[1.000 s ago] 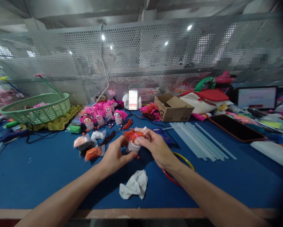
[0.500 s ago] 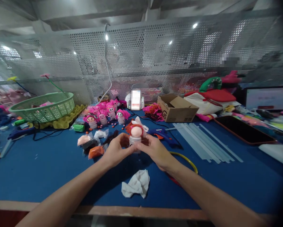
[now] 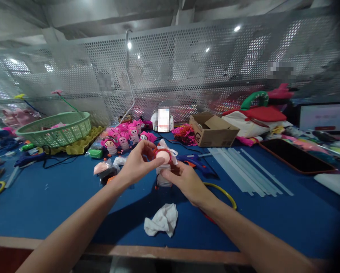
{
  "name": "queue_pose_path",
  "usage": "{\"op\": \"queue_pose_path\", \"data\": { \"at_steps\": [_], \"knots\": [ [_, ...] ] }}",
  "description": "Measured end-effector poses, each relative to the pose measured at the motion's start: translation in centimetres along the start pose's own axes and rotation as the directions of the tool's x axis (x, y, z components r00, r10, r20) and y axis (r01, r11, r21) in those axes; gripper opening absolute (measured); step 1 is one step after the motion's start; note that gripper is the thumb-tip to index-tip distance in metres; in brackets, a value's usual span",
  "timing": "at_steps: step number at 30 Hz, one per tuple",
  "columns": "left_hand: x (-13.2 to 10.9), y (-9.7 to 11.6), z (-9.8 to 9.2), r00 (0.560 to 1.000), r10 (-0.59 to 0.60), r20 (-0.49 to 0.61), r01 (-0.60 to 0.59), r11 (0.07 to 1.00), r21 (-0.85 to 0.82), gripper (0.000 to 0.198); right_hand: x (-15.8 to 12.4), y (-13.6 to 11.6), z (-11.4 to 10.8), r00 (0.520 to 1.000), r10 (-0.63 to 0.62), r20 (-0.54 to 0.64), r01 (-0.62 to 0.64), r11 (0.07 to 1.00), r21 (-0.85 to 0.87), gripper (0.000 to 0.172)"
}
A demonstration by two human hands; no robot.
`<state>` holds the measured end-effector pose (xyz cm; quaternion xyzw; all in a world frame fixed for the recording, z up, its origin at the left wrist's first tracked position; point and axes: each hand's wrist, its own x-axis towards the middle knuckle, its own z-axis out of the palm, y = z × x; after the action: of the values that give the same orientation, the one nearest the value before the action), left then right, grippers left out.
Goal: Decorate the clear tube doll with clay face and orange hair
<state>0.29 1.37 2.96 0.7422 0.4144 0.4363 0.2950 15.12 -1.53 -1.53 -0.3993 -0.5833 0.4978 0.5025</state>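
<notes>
Between my hands stands a small doll (image 3: 163, 179) with a ribbed, clear-white body, a plain peach face, red hair and a white bow on top. My left hand (image 3: 141, 157) is closed on its head, thumb across the face and fingers at the hair. My right hand (image 3: 184, 178) grips the body lower down, thumb on its front. Just left of my left hand lie small bags of peach, black and white clay (image 3: 103, 170); an orange one is partly covered by my wrist. A crumpled white tissue (image 3: 162, 220) lies in front of the doll.
Pink-haired dolls (image 3: 123, 140) stand behind on the left, near a green basket (image 3: 56, 131). A blue glue gun (image 3: 197, 165), clear glue sticks (image 3: 244, 172), a cardboard box (image 3: 215, 131) and a dark phone (image 3: 295, 155) lie to the right. Yellow-handled scissors (image 3: 223, 194) sit beside my right wrist.
My left hand has moved up from the doll's body to its head, thumb now over the face. More of the lower body shows. My right hand stays on the body.
</notes>
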Motion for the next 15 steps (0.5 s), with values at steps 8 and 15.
{"op": "queue_pose_path", "data": {
  "at_steps": [8,15],
  "knots": [
    [-0.14,-0.46,0.73,1.0,0.006,-0.006,-0.006,0.999,-0.05,0.032,-0.11,-0.1,-0.18,0.998,-0.064,0.004,0.065,0.996,-0.056,0.038],
    [-0.09,-0.15,0.45,0.998,-0.033,0.062,0.043,0.983,-0.176,0.031,-0.13,-0.34,-0.02,0.998,-0.058,-0.031,0.055,0.994,-0.095,0.039]
  ]
}}
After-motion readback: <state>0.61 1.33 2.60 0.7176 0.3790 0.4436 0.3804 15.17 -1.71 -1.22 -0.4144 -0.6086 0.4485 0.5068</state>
